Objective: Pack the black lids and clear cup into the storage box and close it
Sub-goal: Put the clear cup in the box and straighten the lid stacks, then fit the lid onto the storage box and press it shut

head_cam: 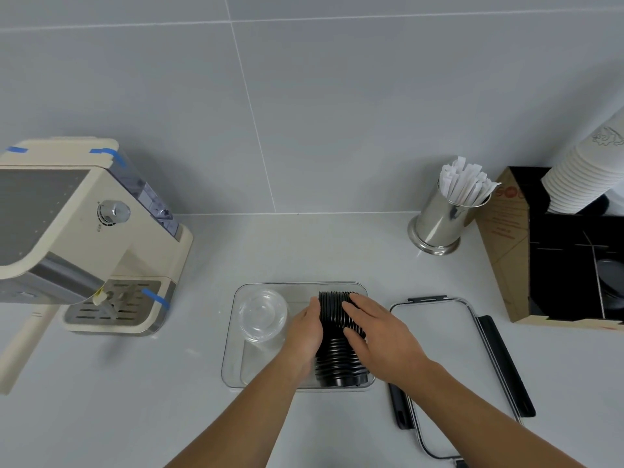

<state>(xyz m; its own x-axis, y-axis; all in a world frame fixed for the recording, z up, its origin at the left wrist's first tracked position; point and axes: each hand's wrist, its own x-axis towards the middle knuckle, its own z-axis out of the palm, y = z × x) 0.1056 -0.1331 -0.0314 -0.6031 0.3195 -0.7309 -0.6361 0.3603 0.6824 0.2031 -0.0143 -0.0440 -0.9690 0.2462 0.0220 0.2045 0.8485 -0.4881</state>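
Observation:
A clear storage box (pixel 233 346) stands open on the counter in front of me. A stack of black lids (pixel 337 359) lies on its side in the box's right half. A clear cup (pixel 261 315) lies in the left half. My left hand (pixel 304 332) presses flat against the left side of the black lids. My right hand (pixel 378 336) rests on their top and right side, fingers spread. The box's lid (pixel 442 336), clear with black latches, lies flat on the counter to the right of the box.
A cream coffee machine (pixel 84 231) stands at the left. At the back right, a steel cup (pixel 439 224) holds wrapped straws. A cardboard organiser (pixel 506 244) at the far right holds stacked white paper cups (pixel 580 177) and dark lids.

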